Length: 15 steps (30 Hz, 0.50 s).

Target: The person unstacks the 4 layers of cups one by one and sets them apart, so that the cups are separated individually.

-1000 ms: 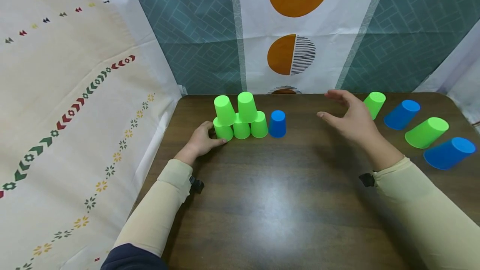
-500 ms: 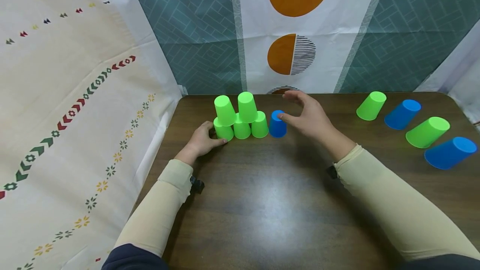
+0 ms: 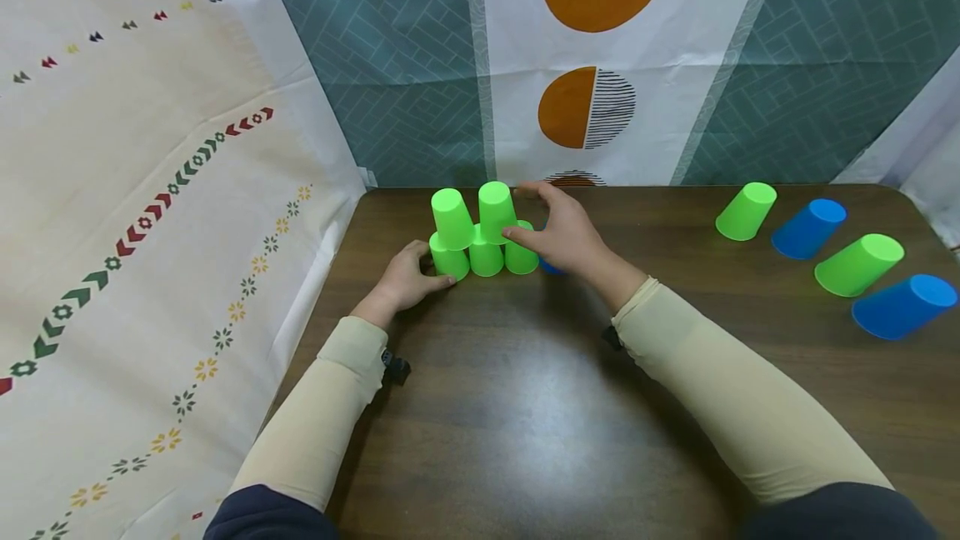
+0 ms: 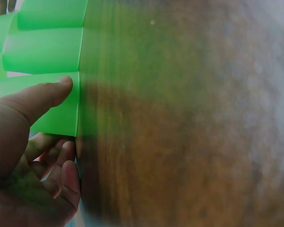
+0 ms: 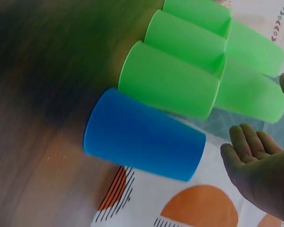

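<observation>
Five-sided groups aside, upside-down green cups stand stacked at the table's back: a bottom row of three, with an upper left cup (image 3: 452, 219) and an upper right cup (image 3: 496, 213) on it. My left hand (image 3: 401, 279) holds the bottom left green cup (image 3: 449, 260), thumb (image 4: 59, 90) on its front and fingers around the far side. My right hand (image 3: 567, 232) is beside the upper right cup, fingers spread apart from the thumb. In the right wrist view a gap shows between that hand and the cups. A blue cup (image 5: 144, 135) stands beside the row, mostly hidden behind my right hand in the head view.
On the right of the wooden table (image 3: 525, 407) stand a green cup (image 3: 746, 212), a blue cup (image 3: 809, 228), another green cup (image 3: 858, 265) and another blue cup (image 3: 904, 307). A patterned cloth (image 3: 390, 65) hangs behind the back edge.
My right hand has moved left from near the far right cups, past the blue cup, to the upper right green cup. The left hand has stayed at the bottom left cup.
</observation>
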Available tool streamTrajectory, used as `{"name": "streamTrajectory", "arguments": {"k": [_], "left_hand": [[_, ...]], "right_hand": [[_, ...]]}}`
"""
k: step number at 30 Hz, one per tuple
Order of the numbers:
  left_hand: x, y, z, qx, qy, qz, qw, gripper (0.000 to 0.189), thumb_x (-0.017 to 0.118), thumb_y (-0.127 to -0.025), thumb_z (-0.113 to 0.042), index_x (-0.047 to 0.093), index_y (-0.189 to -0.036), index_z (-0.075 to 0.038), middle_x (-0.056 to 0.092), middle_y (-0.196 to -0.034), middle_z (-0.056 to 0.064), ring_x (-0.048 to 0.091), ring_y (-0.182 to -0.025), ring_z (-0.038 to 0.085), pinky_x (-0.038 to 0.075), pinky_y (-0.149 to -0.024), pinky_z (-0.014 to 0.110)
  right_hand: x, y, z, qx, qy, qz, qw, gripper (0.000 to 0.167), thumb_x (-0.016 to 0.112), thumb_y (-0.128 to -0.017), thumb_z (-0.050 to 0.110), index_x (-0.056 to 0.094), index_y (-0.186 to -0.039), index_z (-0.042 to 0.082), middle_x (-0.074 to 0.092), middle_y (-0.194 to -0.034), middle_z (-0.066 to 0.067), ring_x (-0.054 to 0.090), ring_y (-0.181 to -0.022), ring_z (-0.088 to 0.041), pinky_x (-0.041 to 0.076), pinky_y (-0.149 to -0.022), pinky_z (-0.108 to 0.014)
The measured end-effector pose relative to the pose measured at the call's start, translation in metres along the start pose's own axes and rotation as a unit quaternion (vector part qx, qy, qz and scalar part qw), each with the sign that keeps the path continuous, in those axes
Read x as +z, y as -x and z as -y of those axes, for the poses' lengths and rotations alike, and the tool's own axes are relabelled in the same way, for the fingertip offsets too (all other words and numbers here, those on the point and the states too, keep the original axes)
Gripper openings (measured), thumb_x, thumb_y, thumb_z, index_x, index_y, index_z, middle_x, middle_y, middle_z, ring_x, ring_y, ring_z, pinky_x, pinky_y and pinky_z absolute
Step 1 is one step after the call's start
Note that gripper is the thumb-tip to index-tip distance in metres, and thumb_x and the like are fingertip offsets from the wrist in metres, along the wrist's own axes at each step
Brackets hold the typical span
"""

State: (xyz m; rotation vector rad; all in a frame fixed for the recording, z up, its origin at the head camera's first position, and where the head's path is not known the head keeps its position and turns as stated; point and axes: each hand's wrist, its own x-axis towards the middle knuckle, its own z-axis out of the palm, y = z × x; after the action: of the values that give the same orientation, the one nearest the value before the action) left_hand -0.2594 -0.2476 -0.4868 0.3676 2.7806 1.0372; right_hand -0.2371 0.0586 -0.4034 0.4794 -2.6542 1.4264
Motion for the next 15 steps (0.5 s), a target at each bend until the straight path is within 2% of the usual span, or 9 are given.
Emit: {"name": "streamTrajectory", "arguments": {"k": [6, 15], "left_hand": [[0.0, 0.0, 0.0, 0.003, -0.001, -0.003, 1.0, 0.061, 0.088, -0.088, -0.027, 0.061, -0.137, -0.003, 0.057, -0.128, 0.012, 0.056, -0.121, 0.03, 0.047, -0.107, 0.047], [0.0, 0.0, -0.001, 0.0, 0.001, -0.001, 1.0, 0.062, 0.087, -0.088, -0.027, 0.06, -0.139, -0.003, 0.057, -0.128, 0.012, 0.057, -0.123, 0.03, 0.047, -0.108, 0.048]], "right_hand": [[0.014, -0.01, 0.006, 0.01, 0.01, 0.004, 0.9999, 0.08, 0.087, -0.088, 0.037, 0.049, -0.154, 0.011, 0.053, -0.152, -0.007, 0.049, -0.14, -0.029, 0.043, -0.111, -0.048], [0.027, -0.018, 0.007, 0.031, -0.003, 0.0, 0.9995, 0.076, 0.086, -0.089, 0.036, 0.05, -0.153, 0.014, 0.059, -0.143, -0.006, 0.061, -0.122, -0.033, 0.053, -0.098, -0.046]]}}
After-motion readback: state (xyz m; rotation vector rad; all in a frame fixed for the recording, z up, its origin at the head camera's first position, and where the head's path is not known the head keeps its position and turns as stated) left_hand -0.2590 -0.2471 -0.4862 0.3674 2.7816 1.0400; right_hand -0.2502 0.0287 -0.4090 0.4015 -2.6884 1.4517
